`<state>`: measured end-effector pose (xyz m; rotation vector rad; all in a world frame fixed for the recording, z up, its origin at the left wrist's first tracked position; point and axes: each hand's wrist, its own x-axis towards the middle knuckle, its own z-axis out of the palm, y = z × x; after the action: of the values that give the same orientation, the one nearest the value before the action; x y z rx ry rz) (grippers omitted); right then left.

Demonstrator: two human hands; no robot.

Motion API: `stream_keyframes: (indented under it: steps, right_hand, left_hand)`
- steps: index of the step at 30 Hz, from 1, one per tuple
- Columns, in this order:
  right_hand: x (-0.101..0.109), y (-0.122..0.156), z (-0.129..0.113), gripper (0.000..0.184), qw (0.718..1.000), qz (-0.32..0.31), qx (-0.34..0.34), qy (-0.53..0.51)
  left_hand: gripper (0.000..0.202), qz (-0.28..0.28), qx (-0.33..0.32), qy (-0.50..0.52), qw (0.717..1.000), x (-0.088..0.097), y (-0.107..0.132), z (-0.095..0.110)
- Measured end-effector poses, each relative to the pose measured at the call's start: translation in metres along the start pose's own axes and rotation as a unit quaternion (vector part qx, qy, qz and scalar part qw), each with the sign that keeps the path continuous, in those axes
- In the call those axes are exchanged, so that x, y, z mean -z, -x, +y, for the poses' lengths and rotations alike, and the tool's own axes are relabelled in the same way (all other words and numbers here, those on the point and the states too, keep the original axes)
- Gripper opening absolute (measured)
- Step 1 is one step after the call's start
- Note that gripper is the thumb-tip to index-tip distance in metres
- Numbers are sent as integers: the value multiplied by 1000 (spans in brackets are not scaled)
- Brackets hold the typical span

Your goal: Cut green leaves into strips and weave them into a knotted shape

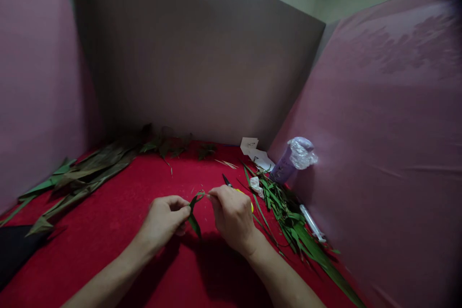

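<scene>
Left hand (166, 214), just below and left of the frame's centre, pinched a green leaf piece (195, 225) between thumb and fingers. That piece hung near the lower middle of the frame, its lower part pointing down and its upper end curled toward the right. Beside this curl the right hand (233, 216) had its thumb and forefinger pressed together; what lay between them was too small to tell. Both hands were above a red cloth (119, 221).

Just beyond the right hand, scissors (226, 181) showed dark blades and a bit of yellow handle, partly covered by the hand. Right of centre lay a crumpled white wad (256, 186) and a heap of green strips (285, 207), with a clear tube (311, 223) along its right side. Above the heap, a purple container (283, 167) leaned, crumpled clear plastic (302, 154) at its top. White papers (262, 159) and thin sticks (227, 163) lay farther left, near leafy sprigs (205, 151). Long, dull leaves (94, 173) stretched across the left of the frame, and a dark item (18, 252) occupied the lower left edge. Behind everything rose a grey panel (198, 57).
</scene>
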<state>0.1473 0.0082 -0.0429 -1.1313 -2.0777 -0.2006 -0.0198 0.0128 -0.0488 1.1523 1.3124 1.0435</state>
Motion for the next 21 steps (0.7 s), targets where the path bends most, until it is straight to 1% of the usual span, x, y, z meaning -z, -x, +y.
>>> stream_keyframes:
  steps: [2, 3, 4, 5, 6, 8, 9, 10, 11, 12, 13, 14, 15, 16, 18, 19, 21]
  right_hand:
    - [4, -2, -2, 18, 997, -19, -51, -59]
    - [6, -4, -2, 17, 990, -30, -86, -109]
    - [6, -5, -1, 15, 975, -42, -128, -174]
    - [6, -6, 0, 11, 950, -56, -174, -253]
    - [6, -7, 1, 8, 913, -73, -219, -336]
    - [6, -9, 5, 10, 821, -113, -288, -479]
    - [7, -10, 7, 14, 780, -129, -309, -528]
    - [7, -11, 9, 16, 750, -141, -322, -561]
    - [7, -12, 11, 18, 731, -148, -331, -579]
    - [7, -12, 13, 19, 723, -148, -335, -585]
    - [7, -12, 15, 19, 729, -141, -338, -578]
    - [7, -12, 17, 18, 748, -129, -334, -559]
    - [7, -12, 18, 16, 777, -116, -322, -527]
    - [8, -11, 20, 13, 813, -104, -302, -487]
    - [11, -9, 21, 11, 885, -92, -226, -395]
    - [13, -9, 20, 13, 915, -95, -178, -349]
    - [19, -8, 19, 16, 955, -114, -88, -257]
  left_hand:
    - [9, 11, -28, -10, 999, 2, 0, 0]
    - [8, 17, -40, -15, 999, 3, 0, 0]
    - [7, 21, -50, -20, 998, 4, -1, 0]
    - [6, 24, -57, -28, 998, 5, -1, -1]
    - [5, 24, -63, -40, 997, 5, -1, -1]
    - [6, 11, -73, -80, 994, 6, -1, -2]
    - [7, 1, -75, -102, 992, 6, -1, -2]
    - [8, -12, -71, -121, 990, 6, -1, -2]
    - [9, -27, -62, -135, 988, 5, 0, -2]
    - [9, -44, -48, -141, 988, 5, 0, -1]
    - [9, -59, -32, -137, 988, 4, 0, -1]
    - [8, -72, -13, -128, 989, 4, 0, 0]
    - [8, -83, 3, -116, 990, 4, 0, 0]
    - [8, -92, 16, -104, 990, 4, -1, -1]
    - [9, -104, 34, -85, 990, 5, -2, -1]
    - [10, -110, 41, -80, 990, 5, -3, -2]
    - [12, -119, 50, -74, 989, 7, -5, -3]
